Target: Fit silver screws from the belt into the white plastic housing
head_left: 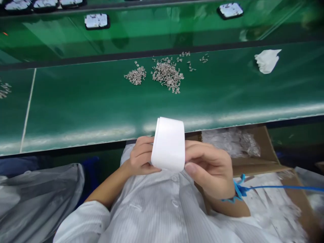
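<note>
Grip of left hand (142,156) and right hand (214,168) closed on opposite sides of white case (169,144), midway between them, long axis near to far.

At lower centre of the frame, the person's left hand (141,156) and right hand (215,168) hold a white rounded object (169,145) between them, a blue band (237,192) circling the right wrist. Two piles of small shiny pieces (167,74) lie at upper centre on a green surface (88,98), a crumpled white sheet (267,61) at upper right.
</note>
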Demonstrator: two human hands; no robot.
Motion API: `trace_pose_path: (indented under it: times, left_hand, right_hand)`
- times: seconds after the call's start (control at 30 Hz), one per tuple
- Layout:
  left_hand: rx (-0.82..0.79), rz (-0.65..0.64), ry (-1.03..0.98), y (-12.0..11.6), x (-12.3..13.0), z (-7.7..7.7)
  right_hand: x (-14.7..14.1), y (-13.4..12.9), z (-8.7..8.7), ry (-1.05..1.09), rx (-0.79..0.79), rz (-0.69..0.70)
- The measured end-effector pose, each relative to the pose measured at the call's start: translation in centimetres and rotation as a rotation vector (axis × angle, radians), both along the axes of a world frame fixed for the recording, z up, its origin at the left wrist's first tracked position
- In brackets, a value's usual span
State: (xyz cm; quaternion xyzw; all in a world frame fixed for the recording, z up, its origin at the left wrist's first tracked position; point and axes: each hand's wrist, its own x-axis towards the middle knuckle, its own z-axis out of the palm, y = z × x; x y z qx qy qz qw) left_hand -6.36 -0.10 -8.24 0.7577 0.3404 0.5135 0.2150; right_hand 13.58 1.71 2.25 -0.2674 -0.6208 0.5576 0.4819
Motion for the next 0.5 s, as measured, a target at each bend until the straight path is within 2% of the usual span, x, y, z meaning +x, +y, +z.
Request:
trace_pose_path:
  times: [0.1, 0.3, 0.4, 0.5]
  left_hand:
    - [0.143, 0.013, -0.01, 0.2, 0.4, 0.8]
    - [0.169, 0.028, -0.002, 0.3, 0.9, 1.1]
    - [0.184, 0.018, 0.031, 0.4, 0.6, 0.6]
    - [0.193, -0.012, 0.044, 0.3, 0.2, -0.6]
  right_hand:
    - [0.2, -0.3, 0.0, -0.019, -0.037, -0.035]
    - [0.3, -0.7, 0.0, -0.024, -0.076, -0.04]
    - [0.4, -0.9, 0.0, -0.035, -0.095, -0.059]
    - [0.4, -1.0, 0.0, -0.048, -0.101, -0.06]
